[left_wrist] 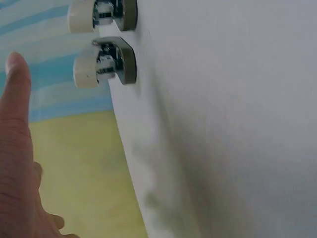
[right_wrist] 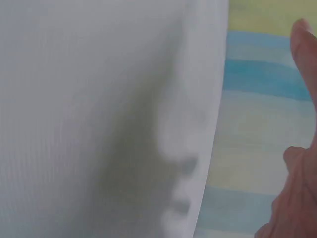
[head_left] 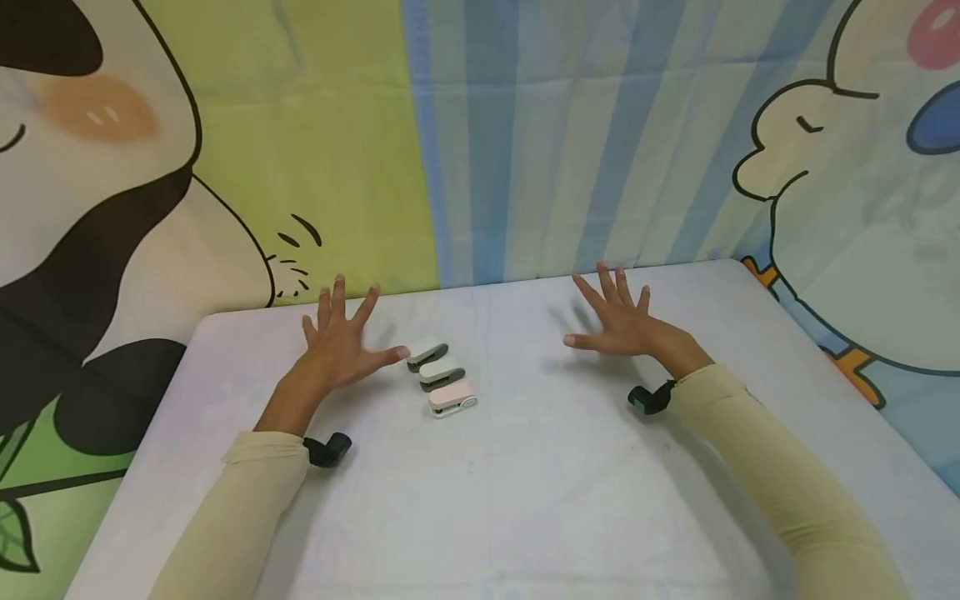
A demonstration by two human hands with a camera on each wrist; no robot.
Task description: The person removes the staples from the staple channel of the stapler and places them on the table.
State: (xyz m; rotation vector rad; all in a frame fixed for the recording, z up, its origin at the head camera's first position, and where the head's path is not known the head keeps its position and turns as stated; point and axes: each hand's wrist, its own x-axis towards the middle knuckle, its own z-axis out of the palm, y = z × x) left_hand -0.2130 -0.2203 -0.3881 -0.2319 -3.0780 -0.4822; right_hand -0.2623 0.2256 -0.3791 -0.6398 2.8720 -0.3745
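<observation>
Three small staplers lie in a slanting row on the white table. The farthest stapler (head_left: 427,352) and the middle stapler (head_left: 442,372) are white with dark grey bases; the nearest one is a pink stapler (head_left: 452,397) with a white base. My left hand (head_left: 339,348) is held over the table to their left, fingers spread, its thumb tip overlapping the farthest stapler in the head view. Two staplers show end-on in the left wrist view, beyond the thumb (left_wrist: 17,99). Well to the right, my right hand (head_left: 624,325) hovers with spread fingers, holding nothing.
The white tabletop (head_left: 510,500) reaches back to a cloth backdrop (head_left: 491,142) with stripes and cartoon animals. A small black wrist camera (head_left: 328,451) sits on the left wrist, and another black camera (head_left: 649,399) on the right.
</observation>
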